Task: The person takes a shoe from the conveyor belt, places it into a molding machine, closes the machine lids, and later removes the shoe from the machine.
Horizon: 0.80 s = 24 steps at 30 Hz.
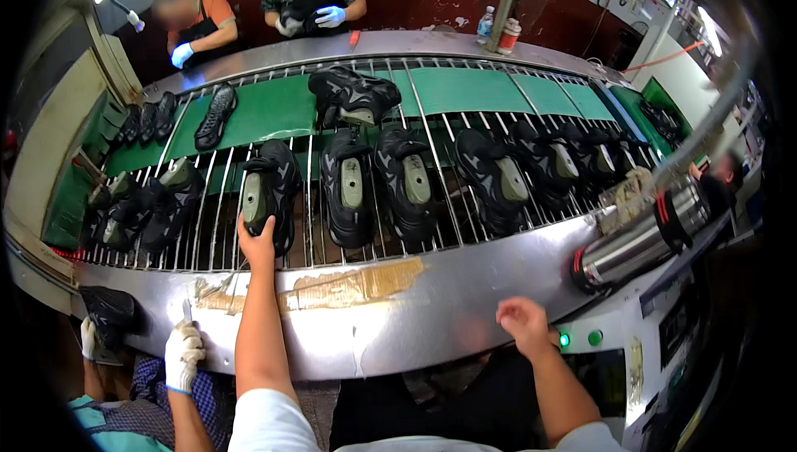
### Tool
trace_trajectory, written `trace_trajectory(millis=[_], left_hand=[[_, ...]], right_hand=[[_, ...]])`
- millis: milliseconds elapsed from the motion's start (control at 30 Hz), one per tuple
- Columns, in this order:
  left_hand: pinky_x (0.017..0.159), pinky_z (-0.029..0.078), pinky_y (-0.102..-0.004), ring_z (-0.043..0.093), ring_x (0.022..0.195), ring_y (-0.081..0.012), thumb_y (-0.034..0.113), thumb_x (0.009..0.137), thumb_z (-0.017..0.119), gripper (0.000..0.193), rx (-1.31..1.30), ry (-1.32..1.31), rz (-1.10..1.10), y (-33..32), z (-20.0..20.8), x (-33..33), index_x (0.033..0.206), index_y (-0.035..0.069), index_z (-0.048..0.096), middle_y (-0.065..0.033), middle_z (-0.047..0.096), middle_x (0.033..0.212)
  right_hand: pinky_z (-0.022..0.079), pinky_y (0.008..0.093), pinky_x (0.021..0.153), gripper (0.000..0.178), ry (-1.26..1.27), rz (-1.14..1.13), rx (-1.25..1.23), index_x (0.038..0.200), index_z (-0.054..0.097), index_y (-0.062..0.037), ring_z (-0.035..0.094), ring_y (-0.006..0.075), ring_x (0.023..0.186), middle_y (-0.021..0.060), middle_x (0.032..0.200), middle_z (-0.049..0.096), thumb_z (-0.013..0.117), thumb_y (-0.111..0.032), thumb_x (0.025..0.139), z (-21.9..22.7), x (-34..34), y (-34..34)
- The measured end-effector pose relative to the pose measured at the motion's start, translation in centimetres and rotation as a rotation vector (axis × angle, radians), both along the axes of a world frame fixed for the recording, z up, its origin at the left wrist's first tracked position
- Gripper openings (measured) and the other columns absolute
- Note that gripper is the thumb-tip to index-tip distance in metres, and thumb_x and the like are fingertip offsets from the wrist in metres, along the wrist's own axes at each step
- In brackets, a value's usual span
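A person's left hand (256,240) reaches out over a steel conveyor rim (432,302) and closes on the near end of a black shoe (270,190) lying sole-up on the wire rack (307,244). The fingers wrap the shoe's near edge, though how firm the hold is cannot be judged. The shoe is not lifted: it lies flat on the rods, left of the middle, so picking it up looks only begun.

The right hand (523,323) hangs near the rim, lower right, fingers loosely curled and holding nothing.

To the right of the gripped shoe lie two more shoes (378,186), sole-up, and farther right a dark row (548,166) untouched. More shoes sit at the left end and on the far green belt (465,91).

Near left, a gloved hand (183,352) of a co-worker rests at the rim; what it holds is unclear. Two people stand at the far side. A steel cylinder (639,240) lies at right.

The fisheye rim darkens the corners; the person's body below is cut off, and the black shoes' details blur together.
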State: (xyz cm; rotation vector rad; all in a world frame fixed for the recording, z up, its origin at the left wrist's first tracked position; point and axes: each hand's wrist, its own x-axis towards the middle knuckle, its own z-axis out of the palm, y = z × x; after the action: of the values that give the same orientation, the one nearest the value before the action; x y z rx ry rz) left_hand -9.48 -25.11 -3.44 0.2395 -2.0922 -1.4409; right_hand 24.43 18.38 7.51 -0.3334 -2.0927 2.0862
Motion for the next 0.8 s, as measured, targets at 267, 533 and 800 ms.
trace_trajectory(millis=[267, 533, 800], left_hand=[[0.099, 0.040, -0.0356, 0.055, 0.111, -0.0260, 0.010, 0.068, 0.081, 0.069, -0.028, -0.216, 0.124, 0.7, 0.5, 1.2, 0.128, -0.002, 0.050, -0.0177, 0.057, 0.123], [0.107, 0.029, -0.0530, 0.046, 0.121, -0.0447, 0.013, 0.077, 0.061, 0.048, -0.732, -0.450, -0.271, -2.4, 3.8, 9.9, 0.121, -0.005, 0.054, -0.0243, 0.052, 0.127], [0.095, 0.041, -0.0530, 0.056, 0.102, -0.0424, 0.028, 0.083, 0.054, 0.042, -0.843, -0.614, -0.266, -3.3, 2.8, 9.5, 0.113, 0.000, 0.062, -0.0238, 0.061, 0.106]], right_hand=[[0.047, 0.0260, 0.082, 0.039, 0.134, 0.262, 0.112, 0.120, 0.054, -0.0016, 0.056, 0.0112, 0.095, 0.0041, 0.105, 0.059, 0.060, -0.001, 0.082, 5.2, -39.9, -0.3], [0.038, 0.0313, 0.095, 0.060, -0.150, 0.313, 0.294, 0.134, 0.045, -0.0043, 0.053, 0.0175, 0.108, 0.0119, 0.120, 0.056, 0.064, -0.019, 0.080, 3.3, -65.8, -2.7], [0.026, 0.0408, 0.108, 0.082, -0.660, 0.669, 0.512, 0.144, 0.038, -0.0147, 0.033, 0.0307, 0.133, 0.0160, 0.145, 0.038, 0.066, -0.029, 0.069, -1.7, -79.9, -1.2]])
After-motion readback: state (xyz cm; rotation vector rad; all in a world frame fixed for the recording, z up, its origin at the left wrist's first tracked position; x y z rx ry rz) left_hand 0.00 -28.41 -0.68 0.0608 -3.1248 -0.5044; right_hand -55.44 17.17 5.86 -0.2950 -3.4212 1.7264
